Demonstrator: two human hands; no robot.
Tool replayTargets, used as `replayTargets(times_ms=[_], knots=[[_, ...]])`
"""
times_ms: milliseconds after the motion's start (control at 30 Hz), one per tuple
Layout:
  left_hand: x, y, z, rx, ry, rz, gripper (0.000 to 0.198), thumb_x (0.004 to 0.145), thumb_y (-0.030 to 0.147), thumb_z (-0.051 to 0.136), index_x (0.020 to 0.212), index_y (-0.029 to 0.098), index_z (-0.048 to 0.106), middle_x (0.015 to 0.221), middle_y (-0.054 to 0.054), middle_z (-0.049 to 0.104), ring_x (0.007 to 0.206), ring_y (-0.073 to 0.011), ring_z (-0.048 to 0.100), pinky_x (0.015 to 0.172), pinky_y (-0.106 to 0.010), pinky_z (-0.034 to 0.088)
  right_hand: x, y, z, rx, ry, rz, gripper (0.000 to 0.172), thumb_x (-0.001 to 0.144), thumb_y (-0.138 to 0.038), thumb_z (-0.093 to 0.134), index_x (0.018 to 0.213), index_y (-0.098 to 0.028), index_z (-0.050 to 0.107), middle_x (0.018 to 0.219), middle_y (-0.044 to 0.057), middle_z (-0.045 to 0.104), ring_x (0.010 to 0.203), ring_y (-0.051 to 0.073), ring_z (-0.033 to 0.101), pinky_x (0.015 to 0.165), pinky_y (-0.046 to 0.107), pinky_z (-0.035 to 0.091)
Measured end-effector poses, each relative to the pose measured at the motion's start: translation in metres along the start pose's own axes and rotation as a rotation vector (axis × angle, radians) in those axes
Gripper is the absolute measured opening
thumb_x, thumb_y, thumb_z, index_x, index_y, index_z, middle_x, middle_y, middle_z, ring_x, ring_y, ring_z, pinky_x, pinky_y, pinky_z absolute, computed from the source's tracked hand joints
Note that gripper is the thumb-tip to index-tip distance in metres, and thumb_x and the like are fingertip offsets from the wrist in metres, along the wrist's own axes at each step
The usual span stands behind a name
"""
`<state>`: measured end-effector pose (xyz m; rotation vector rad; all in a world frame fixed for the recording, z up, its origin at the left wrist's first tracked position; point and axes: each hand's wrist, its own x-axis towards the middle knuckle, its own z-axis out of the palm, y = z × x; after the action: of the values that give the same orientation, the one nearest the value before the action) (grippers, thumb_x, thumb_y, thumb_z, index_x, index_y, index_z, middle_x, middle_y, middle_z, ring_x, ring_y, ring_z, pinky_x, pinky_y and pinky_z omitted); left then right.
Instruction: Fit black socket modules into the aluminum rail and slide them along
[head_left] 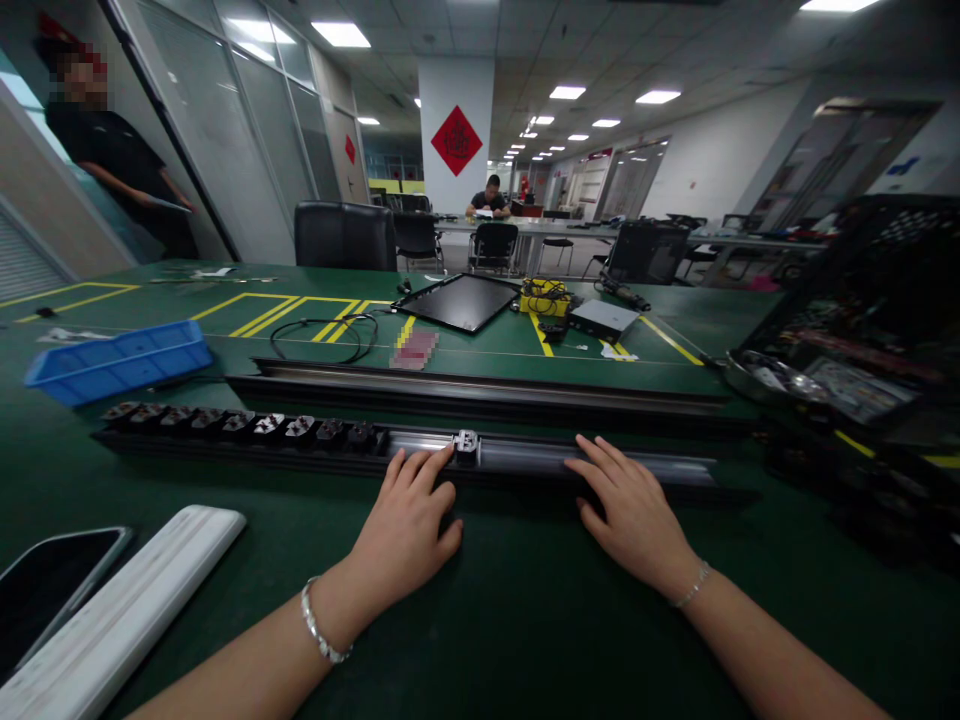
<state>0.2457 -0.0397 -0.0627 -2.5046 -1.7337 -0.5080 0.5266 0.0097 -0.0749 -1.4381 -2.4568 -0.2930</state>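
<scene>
A long black channel rail (540, 462) lies across the table in front of me. Several black socket modules (268, 427) sit in a row in its left part. One lone module (466, 446), pale on top, stands in the channel near the middle, apart from the row. My left hand (409, 510) rests at the rail's near edge, fingers spread, its index fingertip at the lone module's left side. Farther right, my right hand (628, 505) has its spread fingertips on the rail and holds nothing. A second black rail (487, 388) lies parallel behind.
At left is a blue bin (124, 360), with a white bar (142, 600) and a phone-like device (52, 580) nearer me. Behind the rails lie a cable loop (326, 338), a black panel (463, 302) and a grey box (604, 320). A person (120, 150) stands at far left.
</scene>
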Motion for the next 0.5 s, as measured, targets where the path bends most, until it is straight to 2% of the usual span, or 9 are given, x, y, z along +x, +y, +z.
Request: replayTargets(times_ms=[500], knots=[[-0.0005, 0.0005, 0.0021, 0.016, 0.002, 0.014, 0.012, 0.075, 0.030, 0.057, 0.084, 0.022, 0.057, 0.138, -0.008, 0.041, 0.127, -0.0302, 0.035, 0.108, -0.057, 0.018, 0.0000, 0.0000, 0.0004, 0.013, 0.006, 0.004, 0.041, 0.080, -0.023, 0.047, 0.120, -0.024, 0.052, 0.141, 0.006, 0.041, 0.130, 0.026, 0.033, 0.099, 0.048, 0.035]])
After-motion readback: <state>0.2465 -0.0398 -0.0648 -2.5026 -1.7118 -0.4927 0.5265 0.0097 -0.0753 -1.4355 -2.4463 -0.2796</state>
